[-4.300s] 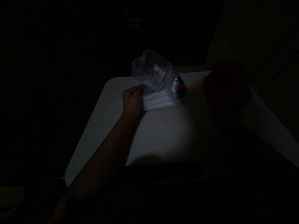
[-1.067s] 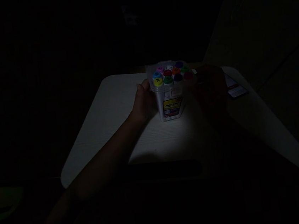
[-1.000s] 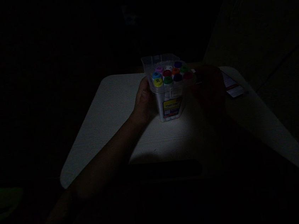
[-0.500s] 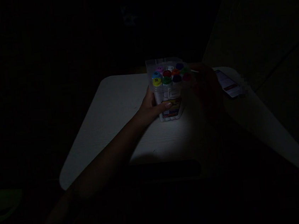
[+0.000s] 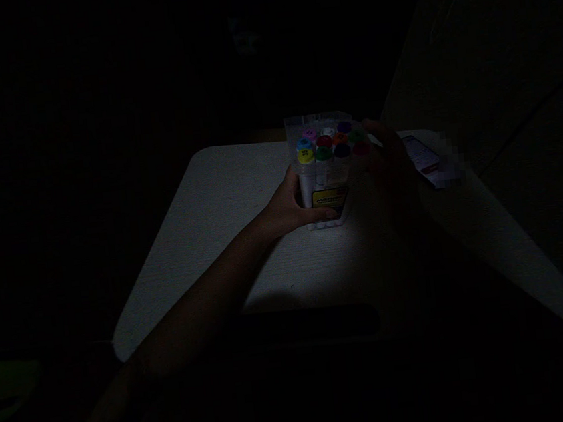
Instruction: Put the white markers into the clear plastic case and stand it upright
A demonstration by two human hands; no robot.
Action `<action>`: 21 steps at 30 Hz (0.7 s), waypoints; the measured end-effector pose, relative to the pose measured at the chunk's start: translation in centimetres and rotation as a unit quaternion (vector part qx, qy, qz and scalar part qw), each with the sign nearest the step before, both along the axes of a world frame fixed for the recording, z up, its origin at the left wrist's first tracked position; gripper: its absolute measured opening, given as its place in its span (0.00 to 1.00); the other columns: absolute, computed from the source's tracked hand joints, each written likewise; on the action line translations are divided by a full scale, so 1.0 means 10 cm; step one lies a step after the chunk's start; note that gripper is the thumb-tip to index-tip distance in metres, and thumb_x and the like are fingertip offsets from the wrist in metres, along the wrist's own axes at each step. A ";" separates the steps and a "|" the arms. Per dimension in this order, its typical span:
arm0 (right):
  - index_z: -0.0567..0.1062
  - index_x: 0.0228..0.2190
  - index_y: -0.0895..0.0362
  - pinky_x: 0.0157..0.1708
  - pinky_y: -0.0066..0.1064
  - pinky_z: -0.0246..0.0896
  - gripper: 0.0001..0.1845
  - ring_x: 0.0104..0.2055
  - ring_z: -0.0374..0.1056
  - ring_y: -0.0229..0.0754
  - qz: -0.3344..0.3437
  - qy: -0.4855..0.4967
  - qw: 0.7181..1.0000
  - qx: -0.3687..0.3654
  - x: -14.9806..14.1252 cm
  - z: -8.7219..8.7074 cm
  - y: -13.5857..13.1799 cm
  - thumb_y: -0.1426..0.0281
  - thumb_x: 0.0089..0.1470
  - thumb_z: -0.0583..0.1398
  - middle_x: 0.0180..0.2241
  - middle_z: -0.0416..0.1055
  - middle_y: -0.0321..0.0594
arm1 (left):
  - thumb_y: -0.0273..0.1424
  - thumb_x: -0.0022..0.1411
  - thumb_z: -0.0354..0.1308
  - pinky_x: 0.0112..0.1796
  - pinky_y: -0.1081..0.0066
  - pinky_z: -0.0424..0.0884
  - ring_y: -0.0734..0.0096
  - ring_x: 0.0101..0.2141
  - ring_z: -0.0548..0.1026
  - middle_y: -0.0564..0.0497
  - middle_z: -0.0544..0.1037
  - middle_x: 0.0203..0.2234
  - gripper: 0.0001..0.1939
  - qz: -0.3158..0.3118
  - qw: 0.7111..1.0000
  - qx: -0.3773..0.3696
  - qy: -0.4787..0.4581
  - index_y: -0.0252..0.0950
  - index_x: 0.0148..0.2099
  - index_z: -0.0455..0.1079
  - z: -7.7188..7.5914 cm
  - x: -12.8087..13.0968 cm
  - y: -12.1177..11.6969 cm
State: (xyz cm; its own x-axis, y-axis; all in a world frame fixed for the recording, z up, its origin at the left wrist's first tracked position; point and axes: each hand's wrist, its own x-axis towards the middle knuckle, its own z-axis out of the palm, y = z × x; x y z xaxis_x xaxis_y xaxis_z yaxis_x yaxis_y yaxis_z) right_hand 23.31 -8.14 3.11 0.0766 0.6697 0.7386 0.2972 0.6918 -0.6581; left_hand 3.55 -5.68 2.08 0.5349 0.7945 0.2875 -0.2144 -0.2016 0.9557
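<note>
A clear plastic marker case (image 5: 326,178) stands upright on the white table, full of markers with round coloured caps, among them a yellow cap (image 5: 306,156) and a red cap (image 5: 323,141). My left hand (image 5: 294,206) is wrapped round the case's left side, its thumb lying across the dark and yellow label (image 5: 329,196). In deep shadow, my right hand (image 5: 390,152) is at the upper right of the case, fingers bent against the clear lid (image 5: 298,129). Much of that hand is too dark to make out.
Beyond my right hand, a phone (image 5: 421,156) lies on the right part of the white table (image 5: 189,241). A dark slot (image 5: 313,324) runs along the table's near edge. Something green (image 5: 8,387) shows at the lower left. The surroundings are very dark.
The marker case has shifted slightly to the right. My left thumb has slid lower on the label, uncovering its upper part. My right fingers have shifted a little at the lid's side.
</note>
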 end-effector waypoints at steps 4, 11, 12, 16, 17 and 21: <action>0.68 0.55 0.45 0.51 0.37 0.74 0.28 0.58 0.72 0.47 0.032 0.003 0.999 0.007 -0.05 0.03 -0.02 0.46 0.58 0.58 0.52 0.75 0.40 | 0.36 0.38 0.78 0.59 0.43 0.67 0.39 0.60 0.70 0.37 0.77 0.53 0.49 0.010 0.999 0.027 0.019 0.35 0.62 0.63 0.01 0.00 0.00; 0.69 0.55 0.45 0.51 0.38 0.74 0.30 0.55 0.73 0.45 0.012 -0.007 1.000 0.015 -0.05 0.02 0.01 0.44 0.57 0.58 0.55 0.72 0.42 | 0.38 0.39 0.77 0.56 0.44 0.71 0.41 0.57 0.73 0.36 0.77 0.54 0.49 -0.013 1.000 0.007 0.023 0.36 0.62 0.62 0.00 0.00 0.00; 0.69 0.55 0.45 0.51 0.39 0.74 0.30 0.55 0.73 0.46 0.009 -0.006 1.000 0.021 -0.05 0.02 0.01 0.44 0.57 0.58 0.55 0.72 0.42 | 0.37 0.39 0.77 0.56 0.44 0.72 0.40 0.57 0.74 0.36 0.77 0.54 0.48 -0.015 1.000 0.003 0.021 0.37 0.62 0.62 -0.01 -0.01 0.00; 0.70 0.54 0.41 0.50 0.40 0.74 0.31 0.56 0.71 0.47 -0.016 -0.008 0.999 0.044 -0.02 0.04 0.02 0.41 0.54 0.58 0.56 0.71 0.39 | 0.37 0.39 0.78 0.54 0.44 0.73 0.40 0.56 0.75 0.37 0.77 0.54 0.45 -0.020 0.999 -0.009 0.023 0.37 0.59 0.65 -0.01 -0.01 -0.01; 0.70 0.54 0.40 0.52 0.42 0.73 0.33 0.59 0.70 0.48 -0.020 -0.019 0.999 0.031 -0.01 0.05 0.03 0.38 0.52 0.57 0.56 0.70 0.39 | 0.36 0.38 0.78 0.54 0.44 0.74 0.40 0.55 0.76 0.37 0.78 0.54 0.44 -0.024 0.999 -0.011 0.024 0.37 0.58 0.66 -0.01 -0.01 -0.01; 0.68 0.56 0.37 0.61 0.55 0.65 0.38 0.68 0.59 0.56 0.013 -0.050 0.999 -0.016 0.03 0.02 0.12 0.35 0.48 0.57 0.60 0.66 0.39 | 0.36 0.39 0.78 0.52 0.45 0.75 0.42 0.53 0.77 0.38 0.79 0.51 0.42 -0.042 0.999 -0.011 0.023 0.37 0.56 0.67 0.00 0.00 -0.01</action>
State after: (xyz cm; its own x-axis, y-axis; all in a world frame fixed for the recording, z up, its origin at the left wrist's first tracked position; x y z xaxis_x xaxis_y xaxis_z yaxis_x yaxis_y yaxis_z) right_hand 23.65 -6.90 3.28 -0.0129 0.6938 0.7201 0.3448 0.6791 -0.6481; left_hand 3.50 -5.77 2.08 0.6121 0.7522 0.2439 -0.1851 -0.1635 0.9690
